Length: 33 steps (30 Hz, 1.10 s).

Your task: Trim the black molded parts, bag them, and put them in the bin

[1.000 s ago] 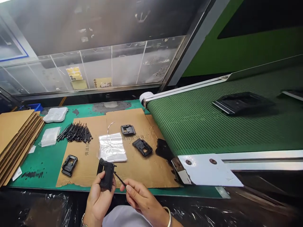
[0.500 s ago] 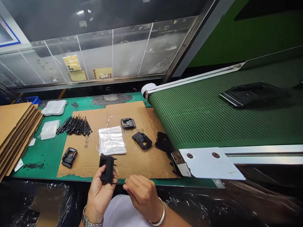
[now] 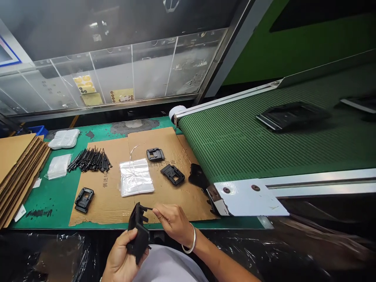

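left hand (image 3: pixel 123 255) had dropped lower, curled firmly round the matte black plastic bracket (image 3: pixel 140 237) | right hand (image 3: pixel 173 223) nearly closed, fingertips pinching a thin black plastic pin (image 3: pixel 149 208) at the bracket's top prongs | bracket held above the bench edge, just off the brown cardboard sheet (image 3: pixel 188 203)

The rectangular black plastic bracket (image 3: pixel 138 233) looks matt and slightly textured, and the thin black plastic pin (image 3: pixel 149 208) beside it is smooth. The flat brown corrugated cardboard sheet (image 3: pixel 188 199) is rough and matt, the clear plastic bag stack (image 3: pixel 136 178) glossy, the green mesh plastic conveyor belt (image 3: pixel 229 145) ribbed, and the white painted metal plate (image 3: pixel 243 197) smooth and shiny.
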{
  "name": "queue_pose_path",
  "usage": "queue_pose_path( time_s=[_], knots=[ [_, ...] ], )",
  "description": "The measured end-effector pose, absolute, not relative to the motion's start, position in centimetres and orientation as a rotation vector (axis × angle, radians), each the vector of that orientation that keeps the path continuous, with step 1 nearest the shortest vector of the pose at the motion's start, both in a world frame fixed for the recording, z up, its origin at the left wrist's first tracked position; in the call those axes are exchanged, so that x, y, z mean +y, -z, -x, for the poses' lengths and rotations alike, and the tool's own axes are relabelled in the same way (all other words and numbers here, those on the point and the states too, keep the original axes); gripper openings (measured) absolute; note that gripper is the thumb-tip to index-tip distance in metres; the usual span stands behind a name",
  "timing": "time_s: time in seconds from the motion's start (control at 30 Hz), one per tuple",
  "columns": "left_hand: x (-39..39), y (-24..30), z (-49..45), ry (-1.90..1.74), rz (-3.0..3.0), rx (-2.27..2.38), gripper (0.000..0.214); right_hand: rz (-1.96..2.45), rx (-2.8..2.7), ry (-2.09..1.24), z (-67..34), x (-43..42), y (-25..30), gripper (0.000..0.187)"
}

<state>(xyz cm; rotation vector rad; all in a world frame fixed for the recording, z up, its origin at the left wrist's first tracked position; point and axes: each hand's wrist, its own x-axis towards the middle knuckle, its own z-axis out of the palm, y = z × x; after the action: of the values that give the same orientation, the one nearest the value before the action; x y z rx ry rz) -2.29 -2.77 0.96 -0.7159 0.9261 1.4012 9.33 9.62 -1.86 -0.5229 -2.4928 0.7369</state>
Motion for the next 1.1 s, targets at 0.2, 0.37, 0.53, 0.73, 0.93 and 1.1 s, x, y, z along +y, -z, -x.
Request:
queue_pose_path(
  time_s=[0.2,0.37,0.53,0.73,0.93,1.1],
  knots=[
    [-3.6,0.0,2.7,-1.471,0.338,0.913,0.031,0.181,-2.539,-0.752,-9.8,9.1,0.2,0.043],
    [-3.3,-0.3,2.6,-1.476,0.23,0.969,0.036,0.048,-2.568,-0.659,-9.5,8.6,-0.6,0.043],
    [-3.2,-0.6,2.1,-1.437,0.16,0.943,0.033,0.01,-2.627,-0.606,-9.5,8.4,-0.6,0.042],
    [-3.6,-0.3,2.2,-1.401,0.184,0.945,0.038,-0.196,-2.615,-0.541,-10.9,8.0,-0.7,0.041],
    [-3.3,-0.1,2.2,-1.483,0.139,0.952,0.039,-0.061,-2.503,-0.648,-11.1,7.4,-1.0,0.043],
    [-3.1,-0.1,1.6,-1.623,0.11,1.071,0.042,0.153,-2.497,-0.709,-10.3,6.5,-1.1,0.041]
  ],
)
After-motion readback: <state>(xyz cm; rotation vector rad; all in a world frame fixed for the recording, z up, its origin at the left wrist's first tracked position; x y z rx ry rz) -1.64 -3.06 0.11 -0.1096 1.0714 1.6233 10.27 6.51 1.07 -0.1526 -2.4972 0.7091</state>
